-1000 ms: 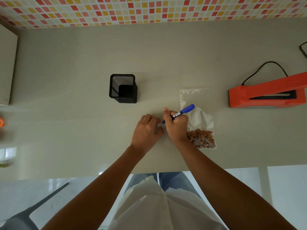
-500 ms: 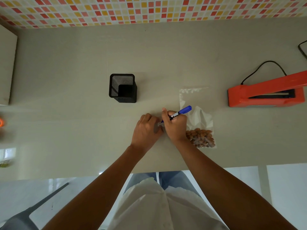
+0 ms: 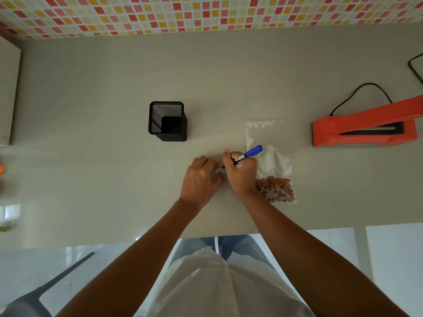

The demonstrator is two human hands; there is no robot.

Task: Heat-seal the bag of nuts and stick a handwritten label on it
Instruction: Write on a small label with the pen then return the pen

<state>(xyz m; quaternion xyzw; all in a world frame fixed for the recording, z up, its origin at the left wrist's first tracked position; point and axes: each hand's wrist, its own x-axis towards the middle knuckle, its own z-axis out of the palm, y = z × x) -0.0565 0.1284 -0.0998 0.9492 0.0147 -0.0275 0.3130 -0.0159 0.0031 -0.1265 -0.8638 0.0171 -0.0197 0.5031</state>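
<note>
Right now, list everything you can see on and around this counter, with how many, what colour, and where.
Bag of nuts: one, clear, brown nuts, right of hands.
Marker: one, blue, in right hand.
Label: one, pale, between the hands.
Heat sealer: one, orange, black cord, far right.
Pen holder: one, black mesh, centre left.
Counter: one, beige.
Tiled wall: red, yellow, cream, at back.
Left hand: steadying label.
Right hand: gripping marker.

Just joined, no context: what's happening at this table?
A person is writing a label. The right hand holds a blue pen with its tip on a small label that the left hand pins to the table. The bag of nuts lies just right of the hands; the orange sealer sits farther right, untouched.
</note>
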